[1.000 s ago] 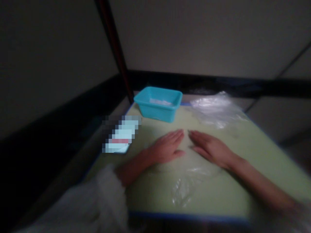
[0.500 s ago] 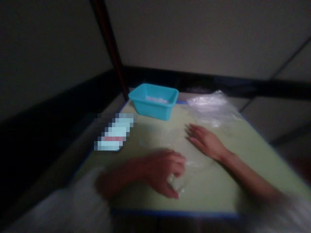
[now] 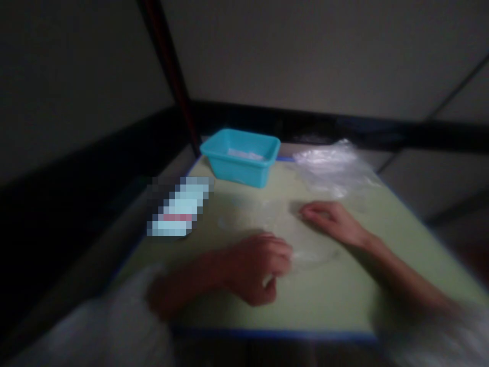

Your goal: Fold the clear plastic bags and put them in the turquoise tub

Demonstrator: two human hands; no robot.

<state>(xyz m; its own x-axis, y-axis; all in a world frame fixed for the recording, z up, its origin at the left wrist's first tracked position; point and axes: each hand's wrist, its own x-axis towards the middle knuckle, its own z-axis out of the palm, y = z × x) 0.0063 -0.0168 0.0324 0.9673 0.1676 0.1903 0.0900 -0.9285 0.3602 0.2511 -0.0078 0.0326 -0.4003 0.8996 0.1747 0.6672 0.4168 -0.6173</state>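
Observation:
A thin clear plastic bag (image 3: 275, 216) lies flattened on the table between my hands, its outline faint. My left hand (image 3: 260, 267) is closed over the bag's near part, its fingers curled and its thumb bent in towards them. Farther to the right, my right hand (image 3: 336, 221) has its thumb and fingers pressed together at the bag's right side. The film between those fingertips is too blurred to see clearly.
The pale yellow-green table (image 3: 324, 306) has a blue edge. A turquoise basin (image 3: 240, 171) with something pale inside stands at the back. More clear plastic bags (image 3: 336, 165) lie at the back right. A pixelated, phone-like object (image 3: 181, 206) is at the left.
My right hand's spread fingers have drawn together into a pinch. My left thumb has curled in towards the fingers, and the crinkled film beside it no longer shows there.

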